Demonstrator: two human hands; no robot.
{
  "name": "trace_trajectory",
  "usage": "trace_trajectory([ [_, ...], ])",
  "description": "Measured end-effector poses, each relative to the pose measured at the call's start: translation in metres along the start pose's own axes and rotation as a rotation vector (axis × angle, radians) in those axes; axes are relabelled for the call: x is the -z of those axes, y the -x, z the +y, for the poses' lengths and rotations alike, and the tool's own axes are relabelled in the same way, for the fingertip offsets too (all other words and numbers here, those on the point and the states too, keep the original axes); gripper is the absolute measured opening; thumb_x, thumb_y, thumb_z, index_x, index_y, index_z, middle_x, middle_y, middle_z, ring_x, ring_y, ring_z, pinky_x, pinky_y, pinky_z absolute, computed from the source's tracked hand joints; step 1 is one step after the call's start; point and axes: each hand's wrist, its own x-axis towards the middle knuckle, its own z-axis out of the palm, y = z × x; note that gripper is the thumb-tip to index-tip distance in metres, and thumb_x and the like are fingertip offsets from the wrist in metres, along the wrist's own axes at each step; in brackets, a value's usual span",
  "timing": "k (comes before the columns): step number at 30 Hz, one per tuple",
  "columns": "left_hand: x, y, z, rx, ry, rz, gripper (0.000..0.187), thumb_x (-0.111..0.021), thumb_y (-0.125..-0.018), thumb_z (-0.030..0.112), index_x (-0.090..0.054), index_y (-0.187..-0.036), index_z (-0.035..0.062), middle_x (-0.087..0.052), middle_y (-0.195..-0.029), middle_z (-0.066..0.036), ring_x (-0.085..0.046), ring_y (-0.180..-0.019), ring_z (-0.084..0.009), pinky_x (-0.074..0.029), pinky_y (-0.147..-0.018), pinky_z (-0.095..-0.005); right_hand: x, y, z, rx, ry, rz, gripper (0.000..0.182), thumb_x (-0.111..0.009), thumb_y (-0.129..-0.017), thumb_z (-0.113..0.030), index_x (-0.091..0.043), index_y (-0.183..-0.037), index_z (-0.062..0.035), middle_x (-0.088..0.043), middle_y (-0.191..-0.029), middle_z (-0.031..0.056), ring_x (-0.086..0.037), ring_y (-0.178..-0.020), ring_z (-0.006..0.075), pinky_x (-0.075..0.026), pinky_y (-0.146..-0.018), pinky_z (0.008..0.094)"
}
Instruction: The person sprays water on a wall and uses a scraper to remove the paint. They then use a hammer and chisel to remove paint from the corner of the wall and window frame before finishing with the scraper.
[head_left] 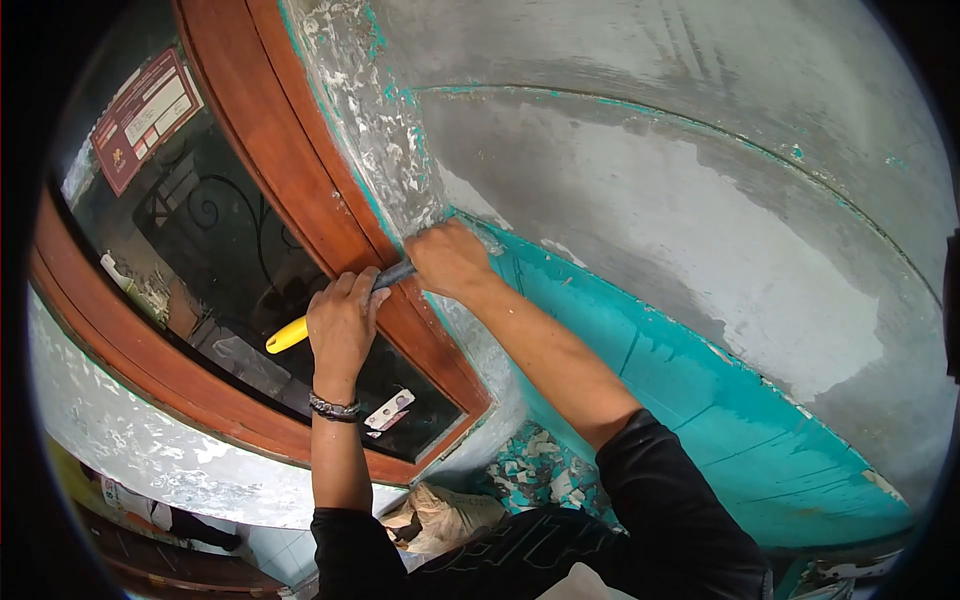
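A long tool with a grey shaft (393, 273) and a yellow handle end (287, 336) lies across the brown wooden window frame (290, 150). My left hand (343, 318) is wrapped round the tool near the yellow end, in front of the glass. Farther up the shaft, my right hand (447, 258) is closed at its other end, against the narrow wall strip (375, 110) with flaking paint beside the frame. The tool's tip is hidden by my right hand. Below and right of that hand runs the turquoise wall panel (680, 400).
Grey wall (620, 200) with a pale patch fills the right side. Turquoise paint chips (545, 470) and a crumpled sack (450, 515) lie below. A maroon label (147, 118) is on the glass. Part of a person (140, 500) shows at the lower left.
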Motion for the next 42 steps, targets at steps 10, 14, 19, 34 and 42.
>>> trace_trajectory([
  [10,-0.007,-0.005,-0.016,0.0,-0.008,-0.009,0.029,-0.066,-0.081,0.027,-0.064,-0.103,0.0088,-0.058,-0.079,-0.007,-0.06,-0.076,-0.0248,-0.045,-0.066,-0.0368,-0.005,-0.013,-0.006,-0.037,-0.012,0.027,0.008,-0.065,-0.064,-0.008,-0.066,-0.07,-0.0026,-0.067,-0.075,0.0175,-0.066,-0.072,0.0333,-0.05,-0.071,0.0407],
  [14,-0.003,-0.008,-0.013,0.035,-0.035,-0.03,0.029,-0.066,-0.081,0.027,-0.064,-0.104,0.009,-0.058,-0.079,-0.007,-0.06,-0.077,-0.0253,-0.044,-0.066,-0.037,0.001,-0.017,-0.004,-0.01,0.005,-0.006,0.009,-0.065,-0.064,-0.008,-0.066,-0.071,-0.0025,-0.067,-0.075,0.0177,-0.066,-0.072,0.0334,-0.05,-0.072,0.0407],
  [19,-0.007,-0.004,-0.014,0.007,0.002,-0.009,0.029,-0.066,-0.081,0.026,-0.064,-0.104,0.0089,-0.058,-0.08,-0.007,-0.06,-0.077,-0.0256,-0.044,-0.066,-0.0371,-0.005,-0.013,-0.003,-0.024,-0.023,0.001,0.009,-0.065,-0.064,-0.008,-0.065,-0.07,-0.0028,-0.066,-0.073,0.0177,-0.066,-0.072,0.0329,-0.05,-0.071,0.0406],
  [34,-0.009,-0.005,-0.014,-0.011,0.006,0.0,0.029,-0.067,-0.08,0.027,-0.064,-0.103,0.0087,-0.059,-0.08,-0.007,-0.06,-0.076,-0.0245,-0.044,-0.066,-0.0363,-0.009,-0.007,-0.003,-0.048,0.013,0.048,0.006,-0.063,-0.065,-0.009,-0.065,-0.069,-0.0046,-0.067,-0.073,0.0157,-0.065,-0.069,0.0314,-0.048,-0.069,0.0387],
  [42,-0.004,-0.005,-0.01,-0.023,0.014,-0.001,0.029,-0.067,-0.08,0.027,-0.065,-0.103,0.0088,-0.059,-0.079,-0.006,-0.06,-0.075,-0.024,-0.044,-0.065,-0.036,0.004,-0.004,-0.004,-0.064,0.022,-0.064,0.009,-0.063,-0.07,-0.01,-0.07,-0.073,-0.0047,-0.068,-0.075,0.0182,-0.068,-0.074,0.0313,-0.05,-0.075,0.0393],
])
